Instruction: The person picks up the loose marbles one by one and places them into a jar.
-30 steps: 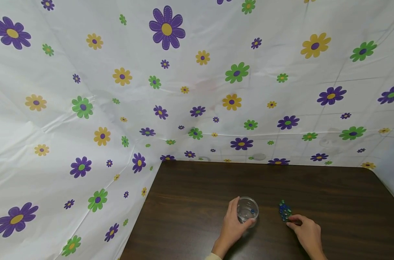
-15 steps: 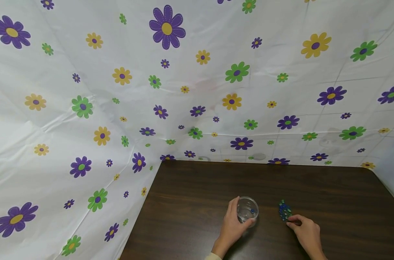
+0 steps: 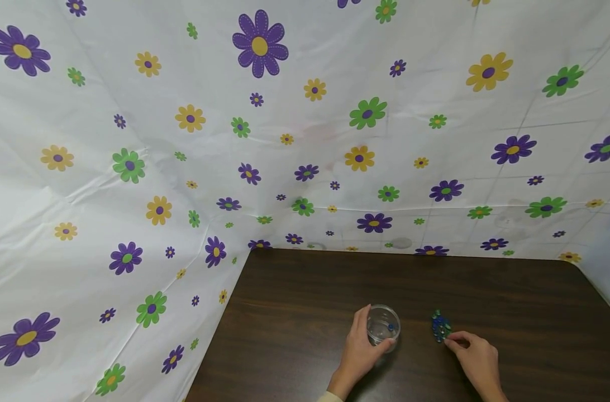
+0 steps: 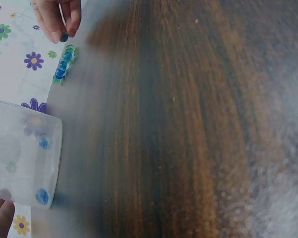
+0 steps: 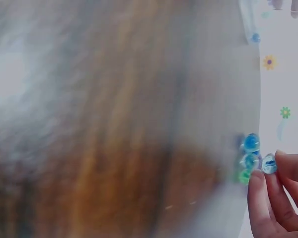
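My left hand (image 3: 357, 347) holds a clear cup (image 3: 384, 322) round its side, and the cup stands upright on the table. A blue marble (image 3: 391, 327) lies inside it; the left wrist view has two blue spots through the wall, and I cannot tell whether one is a reflection. To the right is a small cluster of blue and green glass marbles (image 3: 439, 325). At the cluster's near edge my right hand (image 3: 475, 360) pinches one clear marble with a blue swirl (image 5: 269, 163) between thumb and fingertips.
The dark wood-grain table (image 3: 305, 296) runs back to a white curtain (image 3: 315, 128) printed with purple, green and yellow flowers. Bare tabletop lies between the cup and the marbles. The curtain also hangs along the left side.
My right fingertips have shifted very slightly to the right at the edge of the marbles. The left hand and the cup have stayed in place.
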`<action>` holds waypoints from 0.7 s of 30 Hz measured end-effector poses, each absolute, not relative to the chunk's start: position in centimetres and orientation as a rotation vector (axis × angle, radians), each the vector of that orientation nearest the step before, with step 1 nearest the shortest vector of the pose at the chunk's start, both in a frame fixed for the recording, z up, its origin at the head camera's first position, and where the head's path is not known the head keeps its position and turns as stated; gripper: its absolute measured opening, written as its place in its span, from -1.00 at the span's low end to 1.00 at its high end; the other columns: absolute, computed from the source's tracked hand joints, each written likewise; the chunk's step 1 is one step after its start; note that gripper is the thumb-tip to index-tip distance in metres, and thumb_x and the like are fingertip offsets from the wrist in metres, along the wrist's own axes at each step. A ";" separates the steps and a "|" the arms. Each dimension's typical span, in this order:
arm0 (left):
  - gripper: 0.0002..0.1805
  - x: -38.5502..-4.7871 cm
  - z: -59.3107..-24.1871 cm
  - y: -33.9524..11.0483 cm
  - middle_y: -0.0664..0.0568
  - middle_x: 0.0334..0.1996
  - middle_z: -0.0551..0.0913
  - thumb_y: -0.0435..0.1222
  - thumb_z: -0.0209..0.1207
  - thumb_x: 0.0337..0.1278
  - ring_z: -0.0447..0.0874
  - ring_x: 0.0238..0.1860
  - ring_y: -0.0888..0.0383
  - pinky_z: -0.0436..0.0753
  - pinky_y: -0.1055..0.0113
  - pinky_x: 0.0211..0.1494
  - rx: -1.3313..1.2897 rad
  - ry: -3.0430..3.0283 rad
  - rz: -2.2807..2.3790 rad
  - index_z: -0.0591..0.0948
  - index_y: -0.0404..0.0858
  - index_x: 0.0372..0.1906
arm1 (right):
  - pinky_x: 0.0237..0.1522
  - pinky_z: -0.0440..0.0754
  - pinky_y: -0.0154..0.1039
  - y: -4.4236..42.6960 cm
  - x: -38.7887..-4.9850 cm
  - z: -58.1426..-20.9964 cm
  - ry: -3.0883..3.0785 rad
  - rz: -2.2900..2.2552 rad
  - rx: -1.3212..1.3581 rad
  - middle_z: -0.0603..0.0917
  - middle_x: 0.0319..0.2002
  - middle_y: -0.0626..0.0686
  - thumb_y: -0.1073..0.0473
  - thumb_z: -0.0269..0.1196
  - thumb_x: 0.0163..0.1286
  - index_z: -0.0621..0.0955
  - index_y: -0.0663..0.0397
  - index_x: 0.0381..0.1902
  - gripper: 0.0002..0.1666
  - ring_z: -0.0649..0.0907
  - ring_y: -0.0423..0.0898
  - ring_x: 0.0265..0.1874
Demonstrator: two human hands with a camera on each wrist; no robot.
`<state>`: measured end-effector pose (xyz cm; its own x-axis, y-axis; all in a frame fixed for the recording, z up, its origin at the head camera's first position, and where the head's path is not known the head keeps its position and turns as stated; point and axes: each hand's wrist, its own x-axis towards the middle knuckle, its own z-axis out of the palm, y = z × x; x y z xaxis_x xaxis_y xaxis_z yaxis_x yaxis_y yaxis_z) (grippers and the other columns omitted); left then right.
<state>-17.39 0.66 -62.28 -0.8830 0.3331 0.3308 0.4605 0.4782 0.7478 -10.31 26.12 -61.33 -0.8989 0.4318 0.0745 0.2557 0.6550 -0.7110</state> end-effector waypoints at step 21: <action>-0.04 -17.3 -62.2 0.7 0.06 0.37 0.47 0.06 0.49 0.06 0.59 0.24 0.01 0.64 0.13 0.15 -0.697 -2.583 -1.364 0.35 -0.21 0.50 | -0.39 0.49 -0.58 22.3 -12.3 -57.4 -2.373 1.000 -0.256 0.80 -0.36 0.06 0.35 0.59 0.07 0.82 0.09 -0.40 -0.85 0.71 -0.27 -0.42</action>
